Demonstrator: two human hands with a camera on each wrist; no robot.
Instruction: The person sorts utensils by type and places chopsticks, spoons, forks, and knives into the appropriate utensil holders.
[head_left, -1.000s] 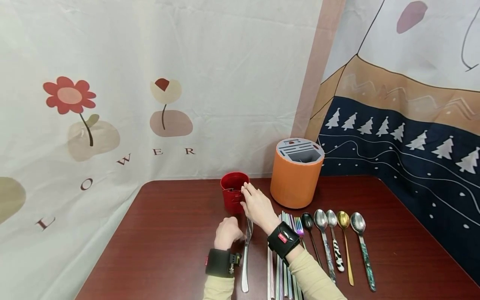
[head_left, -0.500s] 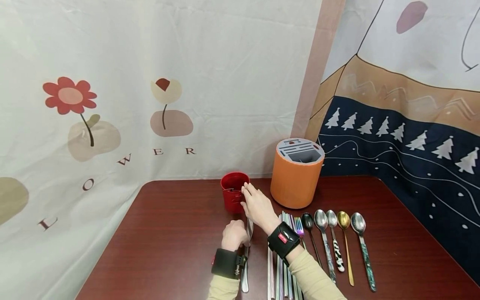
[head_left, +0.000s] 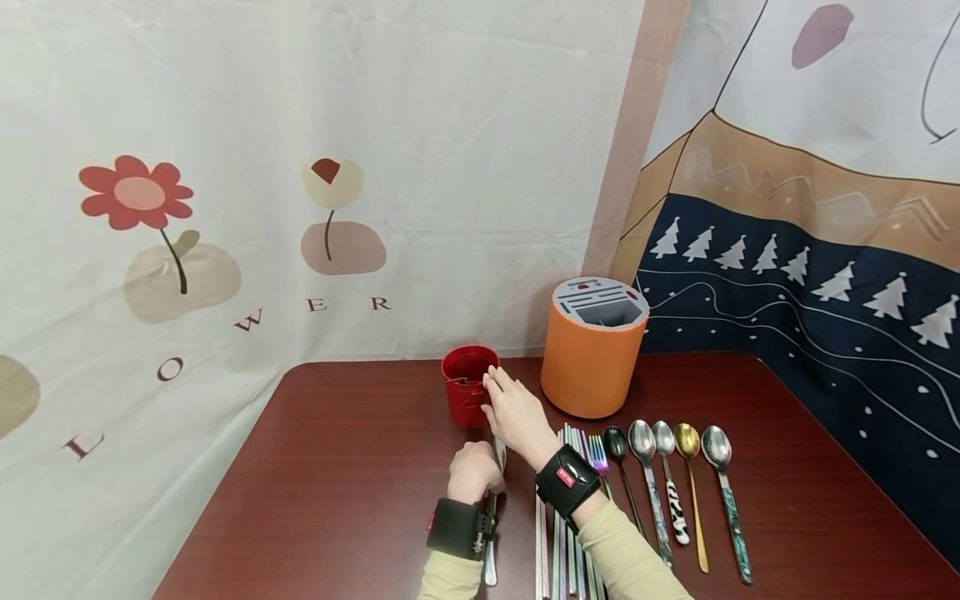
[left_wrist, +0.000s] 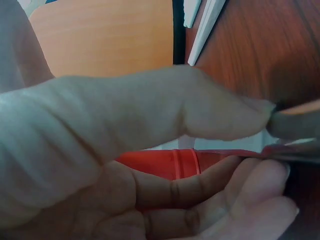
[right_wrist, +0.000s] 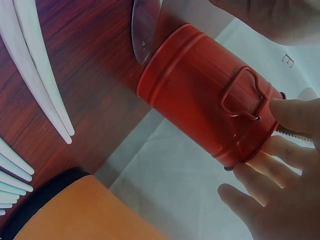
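Observation:
In the head view my left hand (head_left: 474, 472) is over the middle of a table knife (head_left: 491, 560), which lies lengthwise on the table. The left wrist view has its thumb and fingertips pinching grey metal of the knife (left_wrist: 297, 125). My right hand (head_left: 517, 414) reaches to a small red bucket (head_left: 463, 403) and rests straight fingers at its rim. A wire loop hangs on the bucket's side (right_wrist: 205, 95) in the right wrist view, where the knife's rounded blade (right_wrist: 145, 32) lies by its base. What is inside the bucket is hard to make out.
An orange cutlery holder (head_left: 592, 371) with a grey slotted top stands behind to the right. Several chopsticks (head_left: 562, 546), a rainbow fork (head_left: 597, 454), a black spoon (head_left: 616, 443), a gold spoon (head_left: 687, 442) and silver spoons (head_left: 716, 447) lie right of the knife. A curtain hangs behind.
My left hand has moved a little right and down onto the knife, covering its middle. My right hand and the bucket have stayed in place.

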